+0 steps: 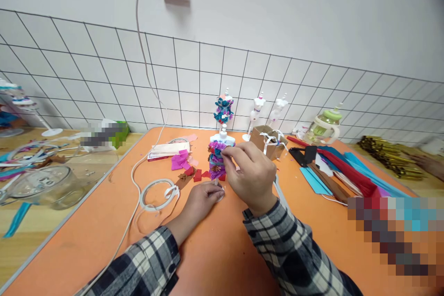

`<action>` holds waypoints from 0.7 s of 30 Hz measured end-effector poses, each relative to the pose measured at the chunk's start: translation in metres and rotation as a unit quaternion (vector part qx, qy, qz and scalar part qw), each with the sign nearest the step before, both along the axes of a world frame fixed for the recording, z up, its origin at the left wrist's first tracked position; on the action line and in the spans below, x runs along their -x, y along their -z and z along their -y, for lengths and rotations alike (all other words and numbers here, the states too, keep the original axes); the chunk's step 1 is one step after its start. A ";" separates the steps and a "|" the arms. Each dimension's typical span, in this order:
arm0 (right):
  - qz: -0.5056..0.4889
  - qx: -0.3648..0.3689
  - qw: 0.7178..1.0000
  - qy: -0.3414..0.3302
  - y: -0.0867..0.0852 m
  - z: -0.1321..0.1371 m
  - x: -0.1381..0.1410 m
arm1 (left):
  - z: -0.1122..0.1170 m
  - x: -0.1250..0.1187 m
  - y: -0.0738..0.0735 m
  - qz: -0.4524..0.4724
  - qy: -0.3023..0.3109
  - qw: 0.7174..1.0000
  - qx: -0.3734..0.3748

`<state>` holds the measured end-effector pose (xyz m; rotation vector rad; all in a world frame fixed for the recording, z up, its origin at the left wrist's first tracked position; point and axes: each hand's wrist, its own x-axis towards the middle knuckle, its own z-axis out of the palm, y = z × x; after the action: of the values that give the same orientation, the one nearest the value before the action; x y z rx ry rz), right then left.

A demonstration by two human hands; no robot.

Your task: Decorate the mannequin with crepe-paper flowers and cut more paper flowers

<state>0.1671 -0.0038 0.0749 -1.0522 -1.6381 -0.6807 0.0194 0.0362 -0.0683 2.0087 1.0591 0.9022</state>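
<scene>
In the middle of the table stands a small white mannequin [223,138], its body covered with ruffled crepe paper [217,159] in purple, blue and red. My left hand [203,201] is closed around the foot of its stand, close to the table top. With thumb and forefinger pinched together, my right hand [251,171] touches the right side of the ruffles; whatever lies between those fingertips is hidden. Left of the mannequin lie magenta paper pieces [179,160] and red paper scraps [198,175]. A roll of double-sided tape [144,196] rests beside my left wrist.
Behind stands another decorated mannequin [224,110], with two barer white mannequins [256,108] to its right. A brown box [261,141] holds white strips. Farther right are a green-lidded bottle [324,125] and coloured crepe paper rolls [350,171]. A white cable [133,180] crosses the left side.
</scene>
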 end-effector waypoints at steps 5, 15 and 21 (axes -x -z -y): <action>0.008 0.006 1.000 0.004 0.002 0.001 0.001 | 0.000 0.000 0.000 -0.002 0.002 1.000 -0.003; 0.012 0.011 1.000 0.012 0.000 0.001 0.001 | 0.000 0.000 -0.001 -0.002 0.003 1.000 -0.006; 0.004 0.024 1.000 -0.012 0.001 0.002 -0.001 | 0.000 0.001 0.001 0.001 0.005 1.000 0.000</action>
<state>0.1683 -0.0054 0.0737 -1.0634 -1.6777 -0.6330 0.0187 0.0367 -0.0692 2.0102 1.0467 0.8989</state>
